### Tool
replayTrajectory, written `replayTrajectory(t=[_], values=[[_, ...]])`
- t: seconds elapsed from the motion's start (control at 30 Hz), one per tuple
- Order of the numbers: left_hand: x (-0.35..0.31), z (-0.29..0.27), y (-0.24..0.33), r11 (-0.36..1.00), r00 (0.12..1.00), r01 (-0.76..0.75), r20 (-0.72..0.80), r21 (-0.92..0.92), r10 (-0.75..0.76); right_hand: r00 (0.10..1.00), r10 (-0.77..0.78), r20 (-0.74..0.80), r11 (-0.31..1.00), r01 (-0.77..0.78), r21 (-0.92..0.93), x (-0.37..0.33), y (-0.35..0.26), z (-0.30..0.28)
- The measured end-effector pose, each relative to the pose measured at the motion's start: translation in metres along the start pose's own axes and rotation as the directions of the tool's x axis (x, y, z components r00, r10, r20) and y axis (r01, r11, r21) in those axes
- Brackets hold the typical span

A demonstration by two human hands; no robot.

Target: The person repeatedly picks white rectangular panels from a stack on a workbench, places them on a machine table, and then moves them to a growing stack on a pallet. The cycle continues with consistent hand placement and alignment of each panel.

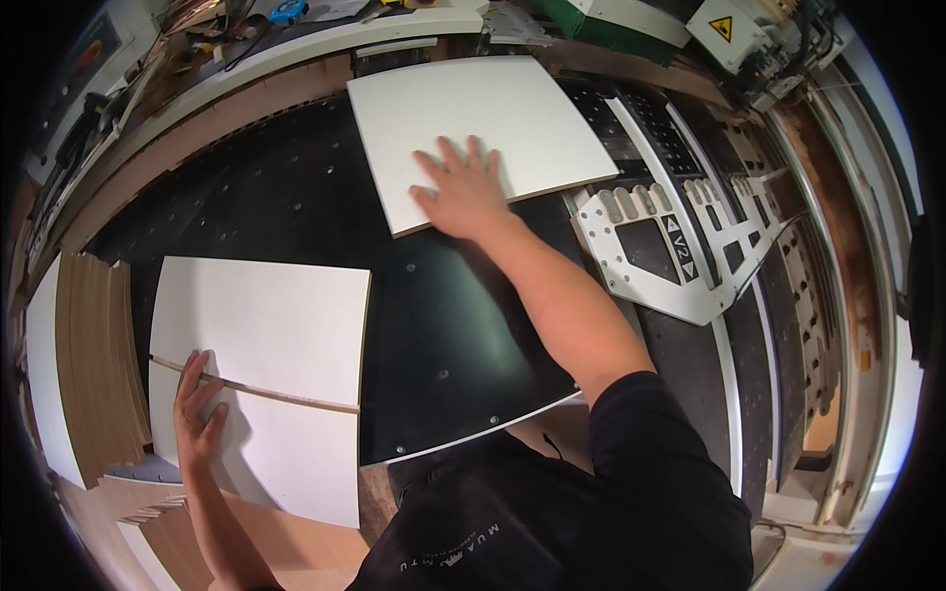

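My right hand (461, 193) lies flat with spread fingers on a large white panel (493, 108). That panel rests on the black machine table (296, 197), its right edge close to a white slotted metal bracket (641, 256). On the left, my left hand (200, 406) touches the left side of two white panels, its fingers apart near the line between them. The farther white panel (266, 305) lies on the black table. The nearer white panel (296, 458) has a brown edge showing along that line and reaches past the table's near edge.
A stack of boards with brown edges (99, 364) stands at the left, another board stack (163, 542) below it. Metal rails (724, 374) run along the right. A machine unit with a yellow warning triangle (729, 39) sits at the far right. Tools, including a blue one (289, 11), lie on the back ledge.
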State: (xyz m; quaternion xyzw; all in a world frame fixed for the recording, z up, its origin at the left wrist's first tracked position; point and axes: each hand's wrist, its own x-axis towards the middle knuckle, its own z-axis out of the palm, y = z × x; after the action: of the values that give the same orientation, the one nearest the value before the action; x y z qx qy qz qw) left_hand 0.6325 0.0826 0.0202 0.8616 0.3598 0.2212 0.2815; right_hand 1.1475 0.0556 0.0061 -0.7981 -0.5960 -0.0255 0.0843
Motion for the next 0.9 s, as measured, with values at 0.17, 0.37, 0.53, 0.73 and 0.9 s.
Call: replayTrajectory(t=[0.17, 0.37, 0.53, 0.73, 0.9], values=[[0.006, -0.001, 0.009, 0.999, 1.0, 0.021, 0.006, -0.034, -0.021, 0.998, 0.038, -0.041, 0.999, -0.039, -0.008, -0.003, 0.01, 0.002], [0.01, 0.005, 0.01, 1.0, 0.998, 0.021, -0.057, -0.007, -0.021, 0.99, 0.086, -0.108, 0.994, -0.093, -0.058, -0.003, 0.004, 0.007], [0.014, 0.013, 0.017, 0.994, 0.998, -0.038, -0.045, 0.104, 0.043, 0.973, 0.205, -0.101, 0.973, -0.214, -0.089, -0.009, -0.003, 0.012], [0.016, 0.014, 0.022, 0.991, 0.997, -0.029, -0.063, 0.13, 0.038, 0.939, 0.337, -0.07, 0.938, -0.341, -0.057, -0.015, -0.021, 0.011], [0.015, 0.015, 0.025, 0.99, 0.998, 0.003, -0.065, 0.14, 0.006, 0.916, 0.391, -0.093, 0.918, -0.396, -0.041, -0.012, -0.02, 0.01]])
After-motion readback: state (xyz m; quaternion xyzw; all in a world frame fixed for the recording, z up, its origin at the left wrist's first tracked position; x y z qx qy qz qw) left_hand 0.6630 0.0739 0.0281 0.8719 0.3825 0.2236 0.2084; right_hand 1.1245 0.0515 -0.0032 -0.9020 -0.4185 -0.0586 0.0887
